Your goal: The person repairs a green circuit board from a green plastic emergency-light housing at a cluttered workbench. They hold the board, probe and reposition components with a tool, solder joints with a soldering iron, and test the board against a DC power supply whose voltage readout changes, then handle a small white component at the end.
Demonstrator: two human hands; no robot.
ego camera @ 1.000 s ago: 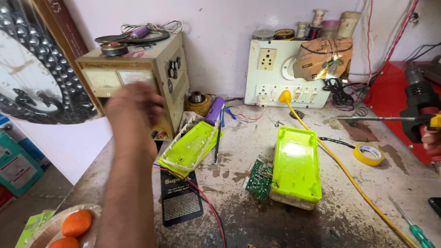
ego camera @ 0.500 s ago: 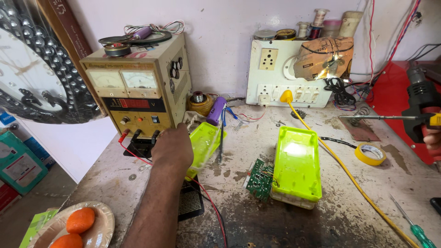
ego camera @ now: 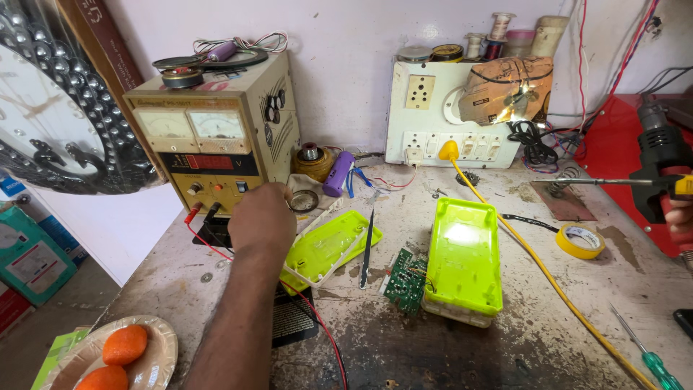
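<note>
My left hand (ego camera: 263, 217) reaches across the bench to the lower front of a beige bench power supply (ego camera: 209, 137). It hovers by the terminals where a red lead (ego camera: 317, 325) and a black lead are plugged in. Its fingers curl away from me, so what they touch is hidden. My right hand (ego camera: 678, 217) shows only at the right edge, gripping the handle of a black and red soldering gun (ego camera: 658, 155) whose long tip points left. Between the hands lie a lime-green casing (ego camera: 462, 260), its green lid (ego camera: 328, 245) and a small green circuit board (ego camera: 404, 282).
A white socket board (ego camera: 440, 115) stands at the back wall with a yellow cable (ego camera: 541, 278) running forward. A yellow tape roll (ego camera: 580, 240), a green-handled screwdriver (ego camera: 653, 357), a purple cell (ego camera: 338, 173), a plate (ego camera: 162, 354) with oranges and an ornate wall clock (ego camera: 43, 123) surround the work area.
My left hand dropped from in front of the power supply's upper part to its lower front by the terminals. The right hand and soldering gun stayed put.
</note>
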